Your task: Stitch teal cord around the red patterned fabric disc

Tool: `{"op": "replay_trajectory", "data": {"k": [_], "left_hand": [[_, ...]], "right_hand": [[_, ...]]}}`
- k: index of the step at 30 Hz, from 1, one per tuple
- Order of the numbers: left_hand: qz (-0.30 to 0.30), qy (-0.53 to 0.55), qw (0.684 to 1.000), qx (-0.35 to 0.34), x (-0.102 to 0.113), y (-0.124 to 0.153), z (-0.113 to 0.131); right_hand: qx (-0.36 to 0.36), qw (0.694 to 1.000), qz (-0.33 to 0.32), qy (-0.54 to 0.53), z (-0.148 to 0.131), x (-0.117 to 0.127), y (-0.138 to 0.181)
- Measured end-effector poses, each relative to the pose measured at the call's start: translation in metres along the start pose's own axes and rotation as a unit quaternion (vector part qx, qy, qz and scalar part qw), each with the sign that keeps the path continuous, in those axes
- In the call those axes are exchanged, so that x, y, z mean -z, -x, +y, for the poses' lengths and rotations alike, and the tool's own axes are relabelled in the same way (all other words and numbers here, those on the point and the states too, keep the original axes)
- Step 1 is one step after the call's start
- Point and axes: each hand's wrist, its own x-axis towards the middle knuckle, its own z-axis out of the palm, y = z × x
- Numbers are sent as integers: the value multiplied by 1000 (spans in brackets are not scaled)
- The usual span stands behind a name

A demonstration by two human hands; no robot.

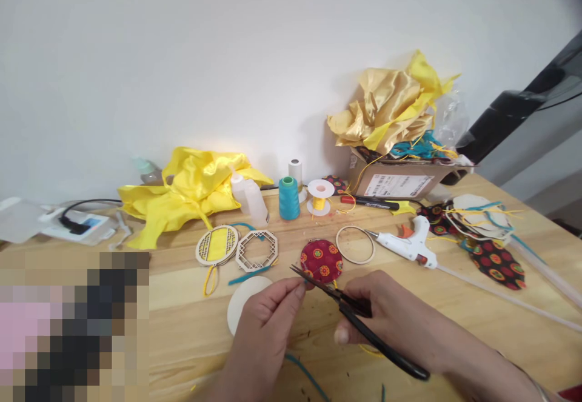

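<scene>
My right hand grips black-handled scissors, their narrow blades slightly apart and pointing left. Thumb and fingers of my left hand are pinched together beside the blades, on what looks like the tip of a teal cord; most of it is hidden. Just behind the blades lies a round piece covered in red patterned fabric. A white disc is partly covered by my left hand. Another teal strip lies on the table below my hands.
Wooden frames, a hoop and a white glue gun lie beyond my hands. Behind them stand a teal thread cone, a yellow cord spool and a squeeze bottle. A cardboard box with fabric is at back right.
</scene>
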Motion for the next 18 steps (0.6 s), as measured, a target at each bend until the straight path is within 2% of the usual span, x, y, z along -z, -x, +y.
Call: {"op": "replay_trajectory", "data": {"k": [11,14,18], "left_hand": [[1,14,1000,7,-2,-2,1],[14,45,999,16,-2,-3,0],[25,97,994,33,0,-5,0]], "right_hand": [[-9,1000,14,-26,9,-3,1],[-29,999,23,17,10,1,15],[-63,988,39,138,22,12,47]]}}
